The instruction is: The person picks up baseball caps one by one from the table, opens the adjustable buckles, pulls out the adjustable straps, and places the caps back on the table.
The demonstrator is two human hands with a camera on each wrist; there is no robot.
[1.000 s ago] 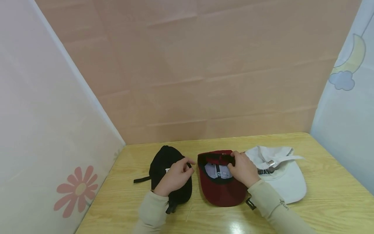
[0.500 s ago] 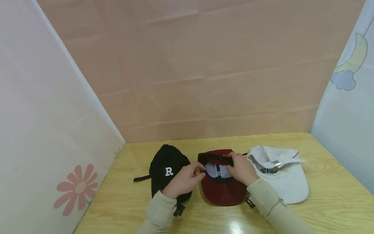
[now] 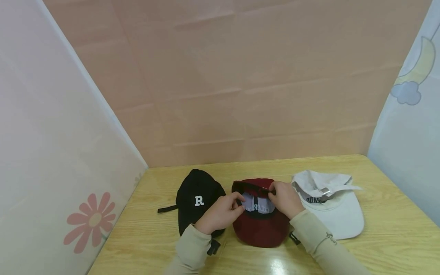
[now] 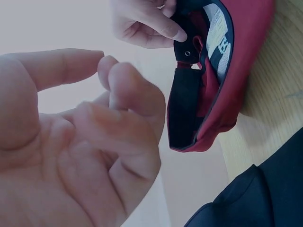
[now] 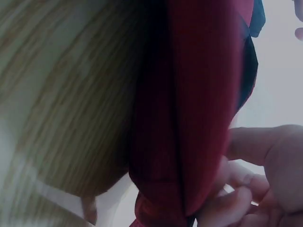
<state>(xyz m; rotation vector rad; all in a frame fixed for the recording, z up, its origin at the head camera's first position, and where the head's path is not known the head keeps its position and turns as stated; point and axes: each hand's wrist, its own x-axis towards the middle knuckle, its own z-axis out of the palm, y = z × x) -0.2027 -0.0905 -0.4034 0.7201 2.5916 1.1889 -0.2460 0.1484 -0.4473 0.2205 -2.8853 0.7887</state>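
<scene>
A dark red baseball cap (image 3: 261, 233) lies upturned on the table, brim toward me and lettered lining showing. At its back right edge, my right hand (image 3: 287, 199) pinches the black-lined back band by the strap. The left wrist view shows the thumb of that hand (image 4: 147, 21) pressed on the band near a small eyelet. My left hand (image 3: 221, 213) hovers at the cap's left rim, overlapping it in the head view. Its fingers (image 4: 137, 90) are loosely bent with nothing between them, and the band (image 4: 183, 111) stands apart from them.
To the left sits a black cap (image 3: 193, 187) with a white R, its strap sticking out leftward. A white cap (image 3: 345, 219) with a buckled strap lies upturned on the right. The wooden table (image 3: 127, 244) meets hanging cloths at the back and sides.
My left hand has moved right, from over the black cap to the red cap's left rim, uncovering the R. The red cap has shifted slightly toward me, my right hand still gripping it.
</scene>
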